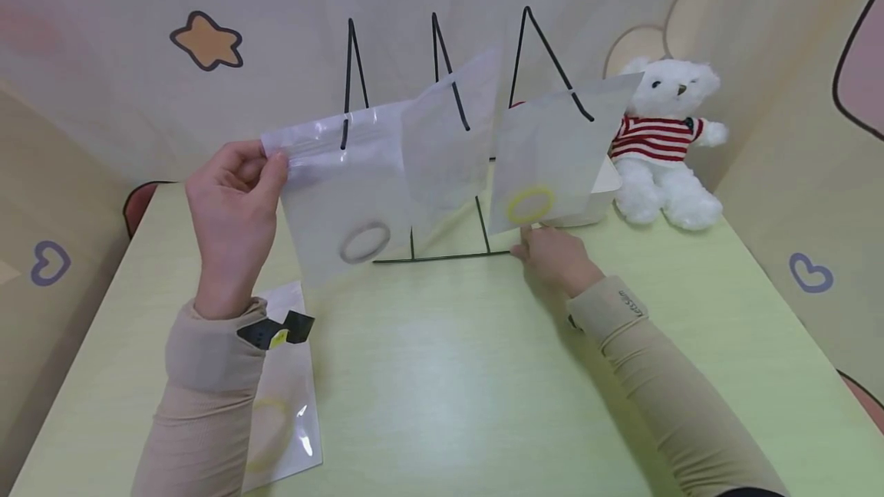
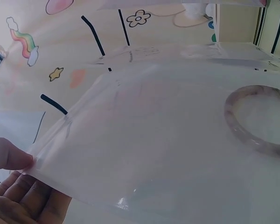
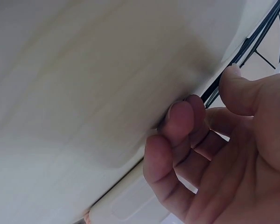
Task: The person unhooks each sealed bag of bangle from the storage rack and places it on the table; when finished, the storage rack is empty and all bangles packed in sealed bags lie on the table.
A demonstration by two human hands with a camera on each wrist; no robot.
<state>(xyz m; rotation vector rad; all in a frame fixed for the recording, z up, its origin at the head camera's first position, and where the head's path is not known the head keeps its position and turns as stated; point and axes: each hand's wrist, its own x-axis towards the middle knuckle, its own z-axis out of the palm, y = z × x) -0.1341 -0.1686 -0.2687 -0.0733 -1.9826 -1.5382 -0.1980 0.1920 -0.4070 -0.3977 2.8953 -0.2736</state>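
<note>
The thumb and fingers of our left hand (image 1: 231, 205) pinch the upper left corner of a clear plastic zip bag (image 1: 321, 202) with a greyish ring-shaped bangle (image 2: 229, 112) low inside it. The bag's top is on the left hook of a black wire stand (image 1: 449, 257). Our right hand (image 1: 555, 255) is at the near right end of the stand's base, its fingers bent with the wire between thumb and fingertips; we cannot tell whether they press on it. To the right of our bag, a second clear plastic bag (image 1: 445, 159) hangs from the middle hook, and a third clear bag with a yellow ring (image 1: 512, 209) hangs from the right one. Near left on the table (image 1: 442, 374), partly under our left forearm, lies a flat clear bag (image 1: 301, 374). Far right sits a white plush bear (image 1: 666, 94) in a red-and-white striped shirt.
</note>
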